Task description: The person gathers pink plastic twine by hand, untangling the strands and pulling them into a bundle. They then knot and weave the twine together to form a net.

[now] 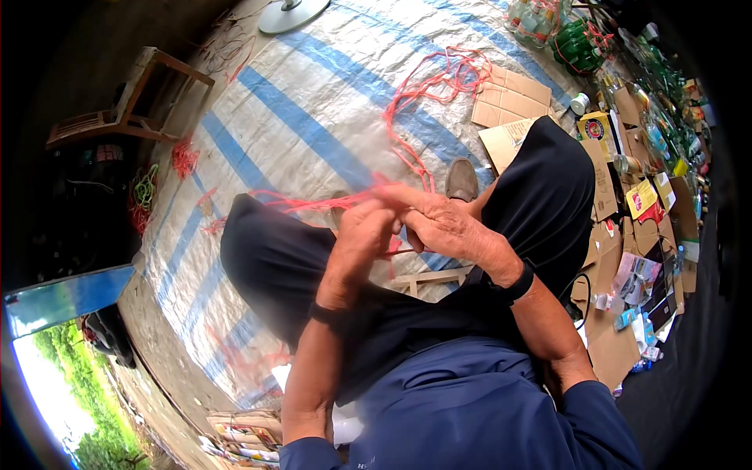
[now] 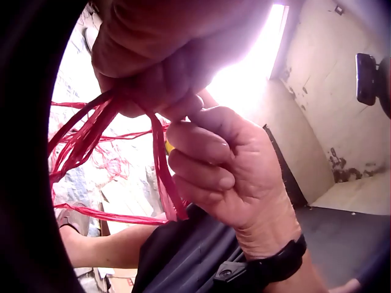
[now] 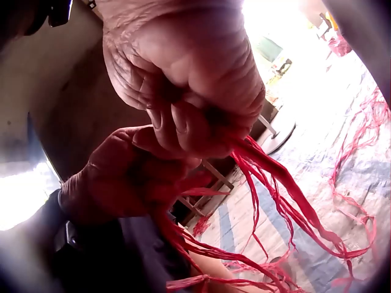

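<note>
Red plastic twine (image 2: 85, 137) hangs in several strands from my left hand (image 2: 165, 61), whose fingers curl round it. Close against it, my right hand (image 2: 235, 159) has its fingers curled at the twine. The right wrist view shows my right hand (image 3: 189, 79) gripping red strands (image 3: 287, 189), with my left hand (image 3: 125, 174) touching it from below. In the head view my left hand (image 1: 362, 235) and right hand (image 1: 446, 223) meet between the knees, and twine (image 1: 298, 202) trails off to the left. The exact grip of the fingertips is hidden.
A striped blue and white tarp (image 1: 313, 141) covers the floor, with loose red twine (image 1: 403, 98) on it. Cardboard (image 1: 513, 98) lies ahead on the right, beside many bottles and boxes (image 1: 646, 200). A wooden chair (image 1: 129, 102) stands at the left, near a round metal base (image 1: 291, 14).
</note>
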Motion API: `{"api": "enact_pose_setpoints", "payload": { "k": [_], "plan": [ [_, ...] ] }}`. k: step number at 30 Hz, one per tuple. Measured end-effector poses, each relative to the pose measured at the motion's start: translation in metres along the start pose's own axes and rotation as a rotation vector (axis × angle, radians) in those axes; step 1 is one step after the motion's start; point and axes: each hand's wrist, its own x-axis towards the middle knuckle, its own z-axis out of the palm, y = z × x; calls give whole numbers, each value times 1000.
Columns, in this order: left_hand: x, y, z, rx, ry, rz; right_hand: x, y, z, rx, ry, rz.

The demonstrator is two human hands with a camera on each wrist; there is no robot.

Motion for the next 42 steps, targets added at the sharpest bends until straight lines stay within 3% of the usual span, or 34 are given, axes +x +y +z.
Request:
{"api": "enact_pose_setpoints", "payload": {
  "k": [5, 7, 9, 12, 16, 19, 21, 28, 30, 37, 40, 42],
  "plan": [
    [-4, 0, -1, -11, -68, -38, -2, 11, 2, -242, 77, -142],
    [-7, 7, 10, 122, -17, 52, -3, 6, 2, -315, 95, -176],
    [-7, 6, 9, 143, -22, 50, -8, -4, 2, -248, 37, -6],
    [-7, 5, 8, 166, -23, 48, -11, -13, 0, -179, -25, 97],
    [-8, 6, 9, 113, -55, 70, -12, -6, 0, -230, -1, -16],
    [-9, 8, 11, 73, -12, 34, -15, -13, 0, -137, -9, -26],
    [-8, 9, 7, 39, -9, 47, -20, -25, -3, 16, -24, 149],
    [-13, 17, 13, 2, 30, 43, -7, 10, -15, 305, -53, 180],
    [-12, 15, 12, -5, 37, 33, -4, 18, -14, 138, 20, 12],
    [-14, 20, 9, 9, 45, 29, 4, 30, -10, 122, 48, -161],
    [-14, 20, 11, 27, 68, 22, 3, 21, -13, -43, 84, -139],
    [-15, 20, 10, 33, 61, 18, 0, 11, -14, -327, 173, -207]
  ]
}}
